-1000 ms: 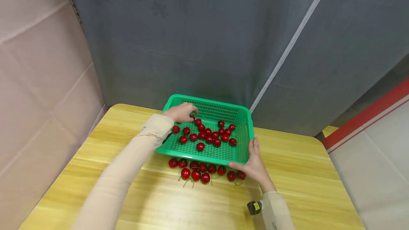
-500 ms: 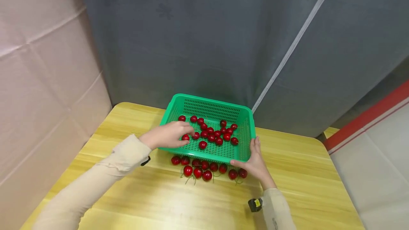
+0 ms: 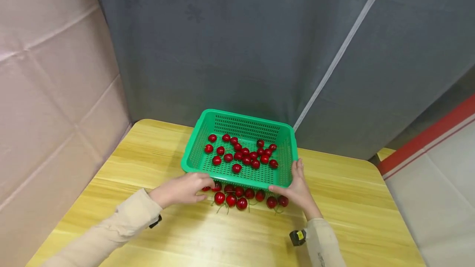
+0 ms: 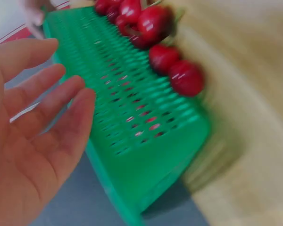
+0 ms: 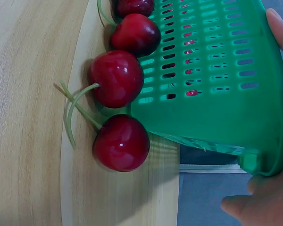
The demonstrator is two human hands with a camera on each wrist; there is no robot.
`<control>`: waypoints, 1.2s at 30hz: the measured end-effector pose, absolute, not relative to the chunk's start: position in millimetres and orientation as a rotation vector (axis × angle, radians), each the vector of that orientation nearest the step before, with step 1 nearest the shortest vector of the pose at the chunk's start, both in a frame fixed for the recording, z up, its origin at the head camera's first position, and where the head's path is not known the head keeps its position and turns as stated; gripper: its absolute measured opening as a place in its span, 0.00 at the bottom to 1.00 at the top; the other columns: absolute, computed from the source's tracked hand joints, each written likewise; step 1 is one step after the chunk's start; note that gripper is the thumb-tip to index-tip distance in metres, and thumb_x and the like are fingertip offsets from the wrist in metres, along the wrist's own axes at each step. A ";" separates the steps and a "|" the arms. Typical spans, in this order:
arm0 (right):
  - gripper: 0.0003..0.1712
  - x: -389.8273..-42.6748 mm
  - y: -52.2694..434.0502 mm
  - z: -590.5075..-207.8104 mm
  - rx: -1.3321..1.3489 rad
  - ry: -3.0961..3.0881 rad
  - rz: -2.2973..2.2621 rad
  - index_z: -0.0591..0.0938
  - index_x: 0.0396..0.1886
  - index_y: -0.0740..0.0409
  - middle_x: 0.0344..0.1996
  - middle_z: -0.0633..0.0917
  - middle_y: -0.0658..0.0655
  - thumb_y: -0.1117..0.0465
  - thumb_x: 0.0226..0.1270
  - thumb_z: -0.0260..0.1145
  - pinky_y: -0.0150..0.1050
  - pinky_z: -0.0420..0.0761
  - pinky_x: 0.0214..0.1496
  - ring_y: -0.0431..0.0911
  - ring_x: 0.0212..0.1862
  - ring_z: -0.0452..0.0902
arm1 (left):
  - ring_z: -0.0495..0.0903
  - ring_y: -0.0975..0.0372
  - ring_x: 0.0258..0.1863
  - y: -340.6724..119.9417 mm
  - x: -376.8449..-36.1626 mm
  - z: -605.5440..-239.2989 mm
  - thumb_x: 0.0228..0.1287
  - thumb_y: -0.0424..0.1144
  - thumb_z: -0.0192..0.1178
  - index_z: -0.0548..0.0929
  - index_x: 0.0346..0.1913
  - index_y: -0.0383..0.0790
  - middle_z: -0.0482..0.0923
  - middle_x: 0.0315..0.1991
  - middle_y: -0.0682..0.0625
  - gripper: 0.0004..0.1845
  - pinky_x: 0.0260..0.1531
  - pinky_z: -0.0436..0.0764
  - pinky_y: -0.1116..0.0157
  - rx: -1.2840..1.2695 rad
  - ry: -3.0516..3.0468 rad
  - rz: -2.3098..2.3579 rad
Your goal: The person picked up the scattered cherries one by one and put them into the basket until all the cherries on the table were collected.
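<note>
Green plastic, the perforated basket (image 3: pixel 241 153) sits at the far middle of the tabletop (image 3: pixel 156 234), its long axis running left to right across the person, open side up, near edge raised slightly in the wrist views. The right hand (image 3: pixel 297 190) holds its near right corner, thumb under the rim and fingers up the side wall. The left hand (image 3: pixel 183 188) lies by the near left corner with fingers loosely extended, and its fingertips reach the loose cherries (image 3: pixel 241 196) lined along the basket's near wall; whether its grip has closed on one I cannot tell. More cherries in the basket (image 3: pixel 243 155) lie scattered on the mesh floor. Likely risks: a tilt from the one-handed hold could roll the fruit toward the far wall, and a nudge could send the round loose cherries rolling away across the tabletop, or snag their thin stems (image 5: pixel 78 110)
</note>
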State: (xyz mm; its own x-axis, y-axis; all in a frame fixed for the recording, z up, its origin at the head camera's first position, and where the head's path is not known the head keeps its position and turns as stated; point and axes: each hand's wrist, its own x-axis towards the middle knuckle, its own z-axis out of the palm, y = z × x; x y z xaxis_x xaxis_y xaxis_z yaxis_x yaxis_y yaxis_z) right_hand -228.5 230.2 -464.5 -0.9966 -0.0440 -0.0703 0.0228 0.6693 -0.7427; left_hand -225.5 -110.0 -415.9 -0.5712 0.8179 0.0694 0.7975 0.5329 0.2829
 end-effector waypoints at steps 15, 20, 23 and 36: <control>0.72 -228.0 229.6 -461.9 -0.012 2.796 -1.230 0.36 0.70 0.64 0.69 0.27 0.56 0.41 0.40 0.74 0.58 0.43 0.67 0.54 0.70 0.24 | 0.77 0.55 0.41 -113.0 -227.7 -474.7 0.48 0.35 0.66 0.76 0.48 0.32 0.77 0.43 0.43 0.22 0.43 0.78 0.60 1.294 2.871 0.293; 0.72 -228.6 229.8 -461.9 -0.006 2.796 -1.225 0.36 0.70 0.64 0.69 0.27 0.56 0.41 0.40 0.74 0.58 0.44 0.67 0.54 0.70 0.24 | 0.78 0.57 0.36 -114.1 -234.0 -486.5 0.44 0.29 0.65 0.78 0.43 0.32 0.77 0.38 0.45 0.18 0.39 0.79 0.64 1.337 2.884 0.350; 0.72 -228.8 229.9 -461.4 0.002 2.796 -1.223 0.36 0.70 0.64 0.69 0.27 0.56 0.41 0.40 0.74 0.58 0.44 0.67 0.54 0.70 0.24 | 0.78 0.58 0.35 -114.6 -238.0 -492.2 0.42 0.25 0.63 0.79 0.39 0.33 0.77 0.35 0.46 0.15 0.37 0.80 0.66 1.390 2.901 0.415; 0.73 -227.9 229.5 -459.1 0.010 2.789 -1.217 0.36 0.70 0.64 0.69 0.27 0.56 0.40 0.39 0.74 0.57 0.45 0.67 0.54 0.70 0.25 | 0.76 0.61 0.32 -117.3 -242.0 -498.0 0.43 0.23 0.62 0.78 0.37 0.35 0.74 0.34 0.48 0.14 0.34 0.79 0.68 1.360 2.900 0.452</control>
State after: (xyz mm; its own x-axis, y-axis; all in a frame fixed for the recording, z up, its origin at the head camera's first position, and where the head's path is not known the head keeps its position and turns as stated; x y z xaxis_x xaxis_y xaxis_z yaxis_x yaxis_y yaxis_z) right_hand -227.9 229.5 -459.1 -0.9951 -0.0332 -0.0931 0.0457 0.6808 -0.7311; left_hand -242.0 -117.3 -498.0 -0.6431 0.7390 0.2009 0.7651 0.6085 0.2107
